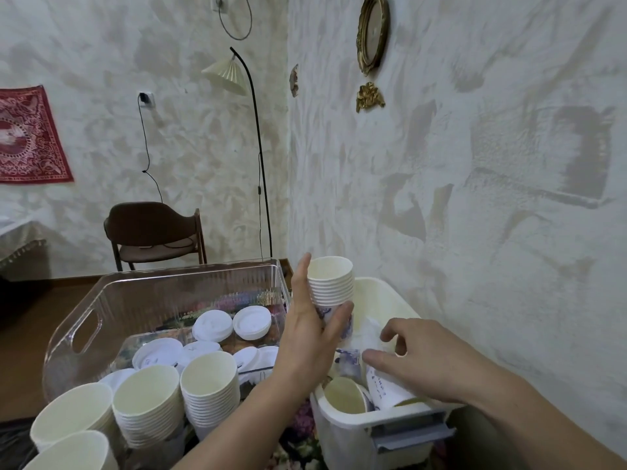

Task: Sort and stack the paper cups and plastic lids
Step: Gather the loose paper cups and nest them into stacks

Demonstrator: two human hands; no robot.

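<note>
Held stack of paper cups (330, 286) upright, long axis near vertical, mouths up, tilted slightly; raised above the near-left part of the white bin (342, 432). Left hand (307, 334) wrapped round the lower part of that stack: thumb up along its left side, fingers (337, 320) curled across the printed front below the band of rims, clamped on it. Right hand (417, 354) low over the white bin's interior, fingers loosely spread and bent, index stretched left toward a blue-printed cup (347, 359); tips near or on the cups there, actual grip not discernible. Inside the white bin: one loose cup (344, 395) on its side, mouth toward the camera, near the front wall; another lying cup (390, 388) with small lettering just right of it, under the right hand. Left of the white bin, touching or just beside it, clear plastic bin (112, 300) with ribbed walls and a cut-out handle, holding white plastic lids (251, 322) scattered flat, some overlapping. Nearer than the clear bin, left of the white bin, three taller stacks of cups (210, 385) upright, mouths up, plus one more cup rim at the bottom-left edge. Left forearm crossing between those stacks and the white bin. Behind, well apart: brown chair (156, 232), floor lamp (251, 147), textured wall.
</note>
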